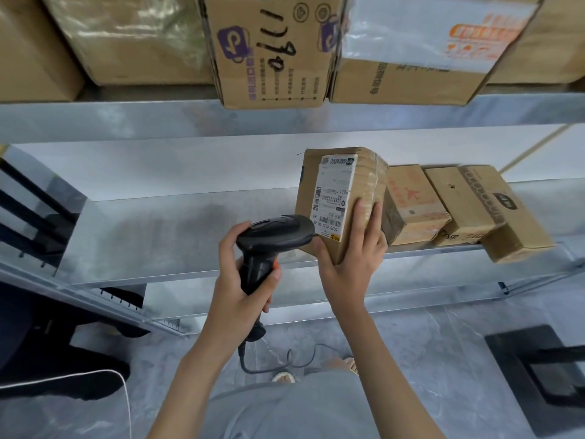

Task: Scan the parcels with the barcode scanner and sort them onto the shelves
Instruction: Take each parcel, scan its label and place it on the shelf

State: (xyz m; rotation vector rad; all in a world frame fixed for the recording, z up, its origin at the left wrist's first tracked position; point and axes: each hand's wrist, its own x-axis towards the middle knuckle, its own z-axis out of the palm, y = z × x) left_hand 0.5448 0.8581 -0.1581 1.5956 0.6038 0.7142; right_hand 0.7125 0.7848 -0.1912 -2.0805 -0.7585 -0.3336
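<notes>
**Parcel at shelf edge, scanner on label**

While the right hand steadies the upright parcel at the front lip of the middle shelf, the left hand has its fingers wrapped round the grip of the barcode scanner, whose head points at the lower part of the white shipping label. The right thumb lies on the label face near the bottom corner; the fingers curl round the taped side of the carton. The parcel's lower edge appears to rest on or just over the shelf lip; cannot tell which.

Handling, as judged: a small corrugated carton, stiff-walled, probably light, since one hand holds it on end. Glossy tape on the right side could be slippery, so bare cardboard near the bottom corner is the safer hold. Keep fingers off the barcodes.

Neighbours: three more cartons sit just right of it on the same shelf. Larger boxes fill the shelf above. The scanner's cable trails to the floor near the feet.
</notes>
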